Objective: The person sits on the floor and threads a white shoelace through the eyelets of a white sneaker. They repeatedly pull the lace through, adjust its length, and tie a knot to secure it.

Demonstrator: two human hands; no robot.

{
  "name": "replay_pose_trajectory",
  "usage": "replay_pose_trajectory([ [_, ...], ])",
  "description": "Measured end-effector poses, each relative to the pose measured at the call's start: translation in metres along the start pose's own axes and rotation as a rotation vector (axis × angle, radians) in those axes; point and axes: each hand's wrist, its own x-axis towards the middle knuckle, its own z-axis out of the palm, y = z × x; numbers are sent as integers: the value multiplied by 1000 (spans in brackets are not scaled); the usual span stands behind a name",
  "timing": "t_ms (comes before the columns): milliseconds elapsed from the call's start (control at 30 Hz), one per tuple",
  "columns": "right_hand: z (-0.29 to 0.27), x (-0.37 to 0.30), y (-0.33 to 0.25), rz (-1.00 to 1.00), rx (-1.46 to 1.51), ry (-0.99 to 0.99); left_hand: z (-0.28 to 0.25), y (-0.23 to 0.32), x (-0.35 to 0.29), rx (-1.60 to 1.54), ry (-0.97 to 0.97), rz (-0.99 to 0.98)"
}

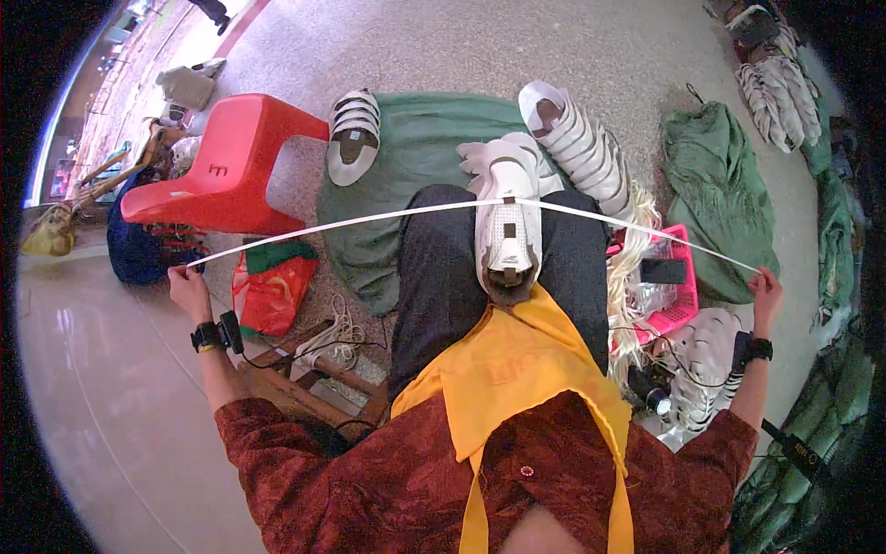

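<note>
A white shoe upper [496,226] with a perforated front rests between my knees, above the yellow apron [526,346]. A long flat white lace [369,218] crosses it and rises to a shallow peak there; whether it runs through holes is too small to tell. Far out to the left, my left hand [190,292] pinches one end of the lace. The other end is pinched in my right hand [765,297], stretched out to the right. Both halves of the lace are pulled nearly straight.
A red plastic chair [217,171] stands at far left. Nested white uppers [581,148] lie on green cloth [434,129]. To the right are loose pale laces [628,282], a pink basket [685,300], a green sack [718,198] and more uppers [706,374].
</note>
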Motion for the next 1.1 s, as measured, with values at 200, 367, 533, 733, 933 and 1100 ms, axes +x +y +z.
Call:
replay_pose_trajectory([
  [200,-7,8,29,9,-30,24,1,-2,-7,1,-5,-6],
  [367,-19,11,54,-61,13,-24,4,2,-7,-10,-24,27],
  [533,-14,11,52,90,-88,-30,-3,17,-8,42,-84,7],
  [733,29,0,20,62,-92,-91,-6,28,-1,44,-139,87],
  [933,41,20,-26,80,-12,-249,-16,124,13,-214,-132,217],
  [1100,29,26,-97,10,389,-40,-86,146,26,-222,139,152],
])
